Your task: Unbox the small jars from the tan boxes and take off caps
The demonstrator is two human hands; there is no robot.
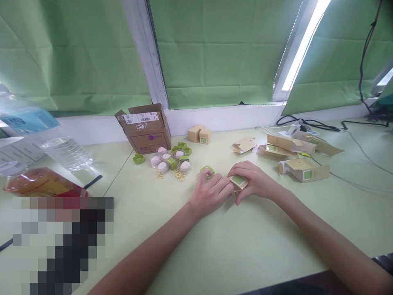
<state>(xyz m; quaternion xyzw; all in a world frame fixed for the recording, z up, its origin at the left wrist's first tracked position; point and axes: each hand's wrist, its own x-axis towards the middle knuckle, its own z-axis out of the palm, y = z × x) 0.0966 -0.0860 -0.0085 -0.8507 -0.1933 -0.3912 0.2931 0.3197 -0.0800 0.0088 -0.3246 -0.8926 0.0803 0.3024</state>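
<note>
A small cardboard box (239, 183) with a green label is between my two hands, just above or on the table. My right hand (256, 180) wraps round its right side, fingers over the top and thumb below. Curled fingers of my left hand (211, 193) press at the box's left end, where the fingertips are partly hidden. A green plastic piece (208, 170) sits right beside the left hand's raised finger; whether they touch I cannot tell. Further left lie clear round cups with pale pink contents (185, 166), green flower-shaped pieces (139, 159) and small yellow pieces (180, 176).
A larger open carton (149, 133) stands by the wall, near two closed small boxes (195, 133). Several opened boxes (305, 170) lie at the right, with cables (322, 125) behind. A water bottle (46, 127) and a red-orange package (46, 182) are at left.
</note>
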